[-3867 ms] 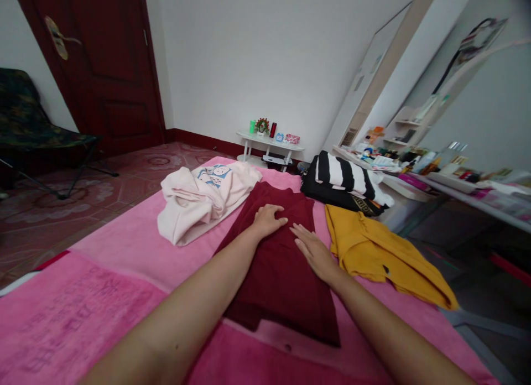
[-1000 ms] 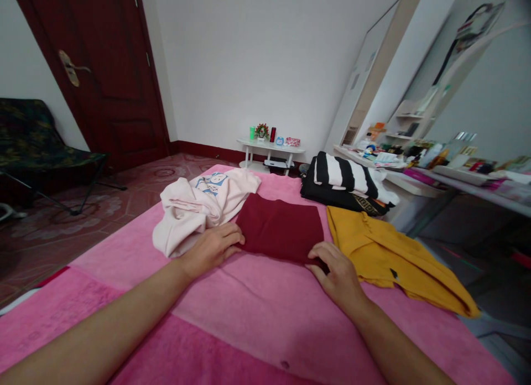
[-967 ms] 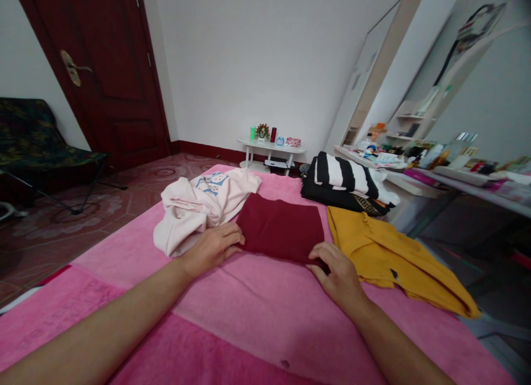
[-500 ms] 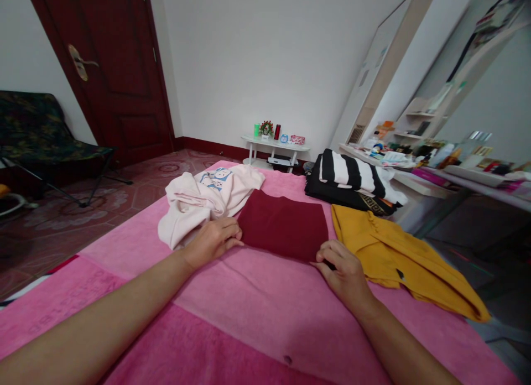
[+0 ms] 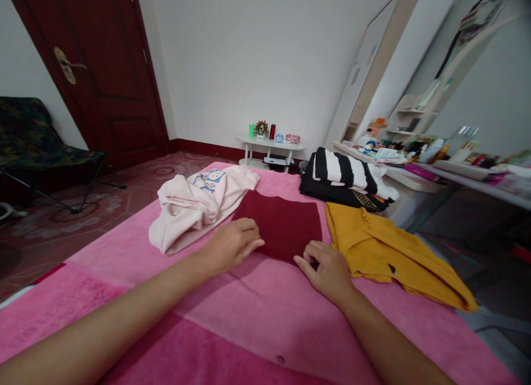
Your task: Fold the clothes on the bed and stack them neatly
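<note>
A dark red folded garment (image 5: 286, 224) lies flat on the bed in front of me, forming a rough rectangle. My left hand (image 5: 234, 241) rests over its near left corner, fingers bent on the cloth and thumb apart from them. At the near right corner, my right hand (image 5: 326, 266) touches the edge with curled fingers, its thumb stretched away from them. Neither hand visibly pinches the fabric. Left of the red garment is a crumpled pale pink top (image 5: 191, 202) with a blue print. A mustard yellow garment (image 5: 381, 246) lies loosely folded on the right.
A pink blanket (image 5: 232, 329) covers the bed. Black clothing (image 5: 323, 192) and a black-and-white striped garment (image 5: 344, 170) are stacked at the far right. Beyond stand a small white table (image 5: 269, 144), a cluttered dressing table (image 5: 415, 177) and a camouflage folding chair (image 5: 37, 141).
My left hand has slid right onto the red garment, and its pinch on the edge has loosened. My right hand's thumb has come away from its fingers. The view has shifted slightly.
</note>
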### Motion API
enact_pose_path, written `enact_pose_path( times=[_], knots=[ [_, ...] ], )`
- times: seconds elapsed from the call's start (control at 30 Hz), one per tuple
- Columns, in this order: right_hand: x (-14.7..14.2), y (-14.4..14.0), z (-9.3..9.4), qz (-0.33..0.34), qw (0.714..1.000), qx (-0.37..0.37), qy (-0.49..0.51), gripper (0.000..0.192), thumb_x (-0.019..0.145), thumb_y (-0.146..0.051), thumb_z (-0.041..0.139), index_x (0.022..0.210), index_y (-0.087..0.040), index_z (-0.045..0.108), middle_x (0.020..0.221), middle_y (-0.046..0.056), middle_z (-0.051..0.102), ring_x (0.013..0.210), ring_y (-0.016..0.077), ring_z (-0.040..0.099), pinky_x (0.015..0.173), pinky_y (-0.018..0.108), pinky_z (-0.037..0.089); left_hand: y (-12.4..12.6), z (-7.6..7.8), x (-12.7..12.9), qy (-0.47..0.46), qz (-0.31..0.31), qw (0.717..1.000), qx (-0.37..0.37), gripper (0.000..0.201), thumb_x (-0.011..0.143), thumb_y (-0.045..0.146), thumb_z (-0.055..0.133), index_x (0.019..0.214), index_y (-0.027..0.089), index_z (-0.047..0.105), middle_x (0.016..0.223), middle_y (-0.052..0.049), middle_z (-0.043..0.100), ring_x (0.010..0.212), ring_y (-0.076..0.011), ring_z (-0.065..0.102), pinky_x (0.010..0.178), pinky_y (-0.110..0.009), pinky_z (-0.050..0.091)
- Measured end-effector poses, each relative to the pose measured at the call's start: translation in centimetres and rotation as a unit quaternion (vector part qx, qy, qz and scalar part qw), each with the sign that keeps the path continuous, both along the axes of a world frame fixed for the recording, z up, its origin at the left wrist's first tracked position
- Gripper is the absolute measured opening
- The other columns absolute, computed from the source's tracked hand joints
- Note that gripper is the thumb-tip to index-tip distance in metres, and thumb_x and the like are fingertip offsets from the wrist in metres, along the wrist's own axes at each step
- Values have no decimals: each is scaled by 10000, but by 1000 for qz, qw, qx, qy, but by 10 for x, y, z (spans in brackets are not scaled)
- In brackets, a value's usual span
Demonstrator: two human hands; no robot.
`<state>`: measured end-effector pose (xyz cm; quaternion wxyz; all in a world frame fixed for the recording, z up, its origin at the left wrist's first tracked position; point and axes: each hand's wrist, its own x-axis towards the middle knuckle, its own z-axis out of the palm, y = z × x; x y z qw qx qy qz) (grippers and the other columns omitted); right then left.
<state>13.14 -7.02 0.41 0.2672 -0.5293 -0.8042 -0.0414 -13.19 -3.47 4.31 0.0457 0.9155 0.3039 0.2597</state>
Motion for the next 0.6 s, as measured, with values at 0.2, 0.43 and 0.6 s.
enact_pose_path(
  times=[0.2,0.43,0.6],
  knots=[
    [1,2,-2,-8,1000,-3,1,333,885,-367,489,601,-203,434,627,-4,505,619,133,473,591,255,308,46,-11,49,66,-30,994,-83,423,949,353,362,1335,217,469,1432,-80,419,1326,-221,361,1091,-378,269],
    [-2,5,-4,-65,997,-37,-15,336,887,-348,458,583,-206,467,615,0,551,606,136,514,570,259,306,108,-42,45,82,144,973,-161,654,889,658,234,1417,288,345,1539,-52,187,1420,-249,124,1126,-479,117],
    [-32,24,26,-156,979,-111,-63,292,833,-286,477,562,-214,558,606,37,618,595,183,569,551,289,326,101,-45,45,83,153,976,-128,661,881,672,215,1410,302,361,1533,-52,217,1415,-256,145,1124,-479,127]
  ],
)
